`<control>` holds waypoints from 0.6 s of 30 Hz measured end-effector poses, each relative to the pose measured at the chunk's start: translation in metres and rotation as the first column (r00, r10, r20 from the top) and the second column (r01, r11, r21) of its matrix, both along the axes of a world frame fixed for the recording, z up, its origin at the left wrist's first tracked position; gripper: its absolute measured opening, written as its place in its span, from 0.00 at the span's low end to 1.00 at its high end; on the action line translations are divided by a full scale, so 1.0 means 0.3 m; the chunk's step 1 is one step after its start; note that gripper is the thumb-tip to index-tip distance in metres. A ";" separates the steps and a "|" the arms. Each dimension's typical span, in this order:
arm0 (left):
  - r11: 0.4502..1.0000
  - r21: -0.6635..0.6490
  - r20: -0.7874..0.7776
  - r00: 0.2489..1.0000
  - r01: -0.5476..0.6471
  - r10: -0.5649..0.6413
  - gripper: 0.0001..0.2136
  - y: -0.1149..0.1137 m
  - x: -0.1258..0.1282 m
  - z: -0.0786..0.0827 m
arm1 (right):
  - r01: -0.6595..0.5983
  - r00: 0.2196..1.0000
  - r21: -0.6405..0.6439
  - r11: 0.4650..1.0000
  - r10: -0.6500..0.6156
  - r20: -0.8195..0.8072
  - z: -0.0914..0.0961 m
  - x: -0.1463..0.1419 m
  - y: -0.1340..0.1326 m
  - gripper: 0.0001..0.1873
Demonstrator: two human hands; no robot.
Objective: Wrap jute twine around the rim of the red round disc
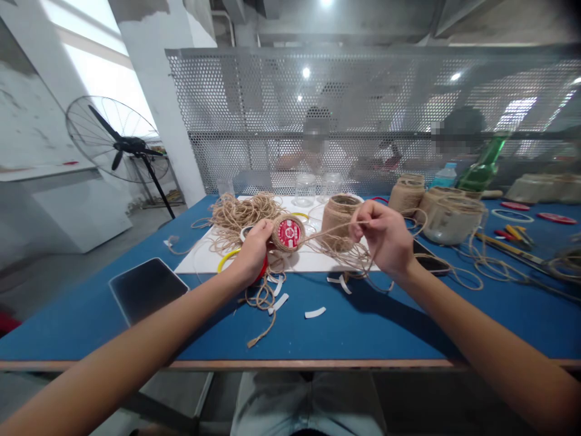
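My left hand (255,249) is closed around a small twine-wrapped roll (288,234) with a red printed round face turned toward me. From it a strand of jute twine (324,232) stretches to the right. My right hand (384,235) pinches that strand between thumb and fingers, and a loose length hangs below. Just behind the right hand stands a jar wrapped in twine (338,212), partly hidden by the strands. A big heap of loose twine (247,215) lies beyond my left hand. Yellow and red rings (226,260) show partly beneath that hand.
On the blue table (290,336) lie white paper strips (315,313) and a dark tablet (147,290). Glass jars (305,189), a green bottle (485,166) and pens (517,235) stand or lie farther off. Behind a perforated metal screen (254,121) are people. A fan (129,145) stands left.
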State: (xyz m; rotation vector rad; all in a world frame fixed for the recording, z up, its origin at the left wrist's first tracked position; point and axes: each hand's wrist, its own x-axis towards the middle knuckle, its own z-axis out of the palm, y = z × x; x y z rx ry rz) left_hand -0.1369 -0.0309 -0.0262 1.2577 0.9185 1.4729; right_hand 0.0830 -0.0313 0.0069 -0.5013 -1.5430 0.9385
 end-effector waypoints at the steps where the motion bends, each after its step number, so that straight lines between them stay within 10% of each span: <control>1: 1.000 -0.003 0.017 1.000 -0.017 0.017 0.09 0.001 0.001 0.001 | 0.034 0.999 -0.009 0.999 -0.034 -0.039 0.009 0.004 0.001 0.05; 9: 0.990 0.057 -0.178 0.975 -0.127 0.135 0.10 0.008 -0.016 0.009 | 0.144 0.918 -0.238 0.960 -0.220 -0.330 0.028 0.050 0.077 0.05; 18: 0.967 0.223 -0.596 0.768 -0.122 0.235 0.12 0.008 -0.026 0.020 | 0.121 0.837 -0.381 0.917 -0.301 -0.458 0.061 0.080 0.102 0.09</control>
